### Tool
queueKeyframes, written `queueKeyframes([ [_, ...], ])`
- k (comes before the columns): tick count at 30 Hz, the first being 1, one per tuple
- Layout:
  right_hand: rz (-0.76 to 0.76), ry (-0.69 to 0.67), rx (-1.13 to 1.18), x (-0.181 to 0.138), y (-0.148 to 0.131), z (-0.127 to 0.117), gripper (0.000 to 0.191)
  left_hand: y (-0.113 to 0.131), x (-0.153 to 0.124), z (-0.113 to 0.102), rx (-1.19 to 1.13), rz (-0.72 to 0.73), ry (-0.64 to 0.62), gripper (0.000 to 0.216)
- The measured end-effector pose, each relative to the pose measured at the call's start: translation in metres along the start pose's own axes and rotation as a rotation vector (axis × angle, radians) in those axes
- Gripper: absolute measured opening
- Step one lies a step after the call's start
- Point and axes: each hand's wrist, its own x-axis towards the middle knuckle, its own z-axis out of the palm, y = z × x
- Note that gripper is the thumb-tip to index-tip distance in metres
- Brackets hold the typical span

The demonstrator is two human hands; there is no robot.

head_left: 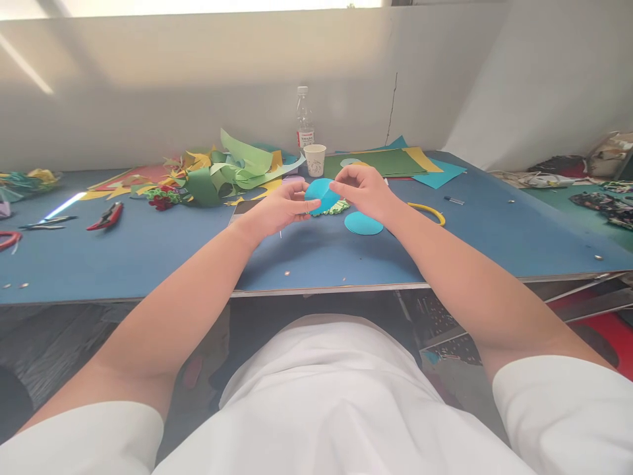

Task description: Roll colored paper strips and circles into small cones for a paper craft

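In the head view, both hands are raised over the blue surface (188, 257), meeting at a round piece of blue paper (321, 194). It is held up off the surface near the middle of the view, between the two hands, its face turned largely toward the camera.

The left hand (284, 208) has a narrow grip on the paper's left side: the thumb lies across its lower left edge, with the fingers partly curled around and behind. The right hand's (363, 191) grip is also narrow, a pinch of thumb and index finger at the paper's upper right edge; its other fingers are bent in toward the palm. How firmly either grip presses cannot be told.

Below the right hand, more blue paper circles (364, 224) lie flat on the surface. Just under the held piece, and partly hidden by it, shows something pale green and crinkled (339, 208). A yellow curved handle (429, 211) sits beyond the right forearm.

Behind the hands stand a paper cup (315, 161) and a clear bottle (303, 115). Cut green and yellow paper (242, 161) is heaped to the left, dark green sheets (378, 163) lie to the right, and red-handled pliers (105, 217) rest on the left part of the surface.
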Motion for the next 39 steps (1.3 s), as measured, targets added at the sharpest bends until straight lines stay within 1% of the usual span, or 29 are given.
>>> queueKeyframes([
  [4, 0.010, -0.007, 0.040, -0.0003, 0.0062, 0.0039, 0.044, -0.0024, 0.0038, -0.0016, -0.049, 0.041, 0.001, 0.045],
  [10, -0.115, -0.035, -0.019, -0.0051, 0.0027, 0.0065, 0.046, -0.0028, 0.0053, -0.0038, -0.119, 0.062, 0.036, 0.043],
  [13, -0.132, -0.060, 0.002, -0.0050, 0.0028, 0.0074, 0.049, -0.0033, 0.0052, -0.0041, -0.141, 0.063, 0.018, 0.045],
  [16, -0.119, -0.074, 0.003, -0.0046, 0.0059, 0.0079, 0.044, -0.0042, 0.0054, -0.0046, -0.154, 0.058, 0.001, 0.043],
  [19, -0.117, -0.077, -0.016, -0.0051, 0.0083, 0.0080, 0.033, -0.0045, 0.0052, -0.0046, -0.149, 0.068, -0.011, 0.037],
  [24, -0.127, -0.076, -0.066, -0.0053, 0.0076, 0.0090, 0.020, -0.0043, 0.0045, -0.0025, -0.132, 0.068, 0.002, 0.035],
  [28, -0.176, -0.059, -0.096, -0.0040, 0.0081, 0.0091, 0.017, -0.0061, 0.0059, -0.0015, -0.118, 0.049, 0.037, 0.038],
  [32, -0.205, -0.066, -0.121, -0.0036, 0.0096, 0.0088, 0.013, -0.0085, 0.0068, -0.0017, -0.124, 0.024, 0.034, 0.040],
  [36, -0.234, -0.077, -0.131, -0.0032, 0.0099, 0.0095, 0.017, -0.0080, 0.0055, -0.0015, -0.139, -0.043, 0.043, 0.047],
  [39, -0.233, -0.083, -0.139, -0.0028, 0.0091, 0.0101, 0.020, -0.0058, 0.0035, -0.0004, -0.104, -0.063, 0.047, 0.045],
])
